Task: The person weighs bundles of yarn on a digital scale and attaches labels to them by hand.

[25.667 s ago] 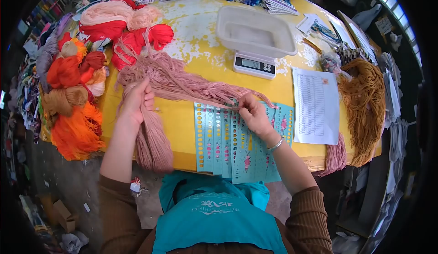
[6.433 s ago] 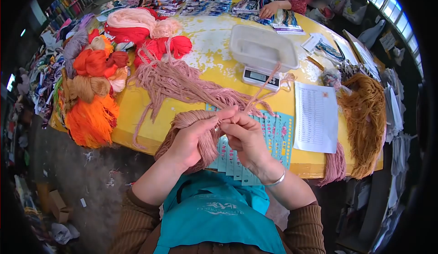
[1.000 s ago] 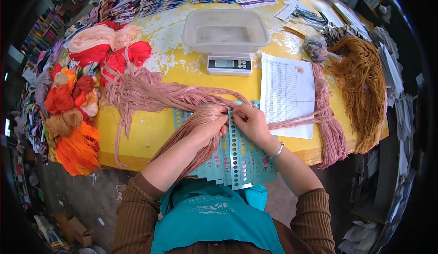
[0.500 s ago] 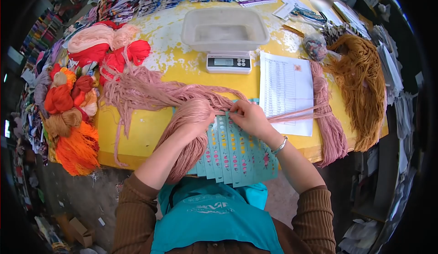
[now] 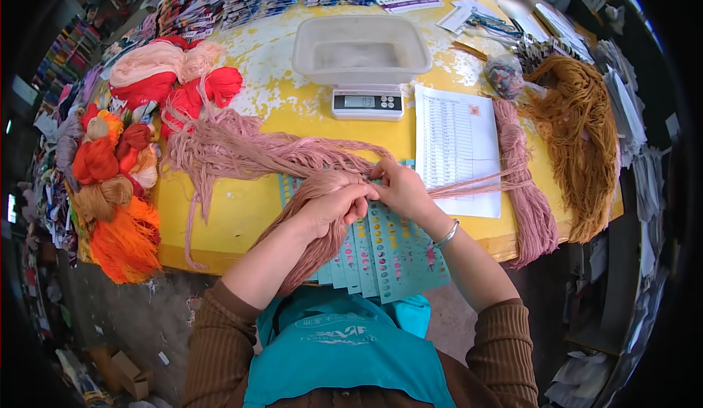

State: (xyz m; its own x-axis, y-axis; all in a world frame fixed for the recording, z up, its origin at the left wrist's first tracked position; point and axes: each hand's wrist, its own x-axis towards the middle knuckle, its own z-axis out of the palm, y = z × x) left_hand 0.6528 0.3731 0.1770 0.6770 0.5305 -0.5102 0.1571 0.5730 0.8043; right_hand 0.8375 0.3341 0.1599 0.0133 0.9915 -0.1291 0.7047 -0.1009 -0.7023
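Pink thread (image 5: 263, 146) shows in three lots at one yellow table (image 5: 220, 232): one loose heap (image 5: 220, 141) left of the scale (image 5: 367, 103) and on the person's side of it, one long hank (image 5: 524, 203) to the scale's right, and one bunched hank (image 5: 318, 254) between the scale and the person, in hand. One brown hank (image 5: 586, 144) lies well right of the scale; one orange bundle (image 5: 126, 243) lies well left. One clear tub (image 5: 362, 45) stands at the scale's far side, and one printed sheet (image 5: 455, 144) lies just right of the scale. Several teal cards (image 5: 399, 261) overlap on its near side; hands and thread partly hide them, so I cannot tell their full count. Two hands meet over these cards, nearer the person than the scale: the left hand (image 5: 338, 209) is closed on the bunched hank, the right hand (image 5: 403, 192) pinches narrowly on a few strands (image 5: 472, 187) running to the long hank. One silver bracelet (image 5: 448, 234) circles the right wrist.
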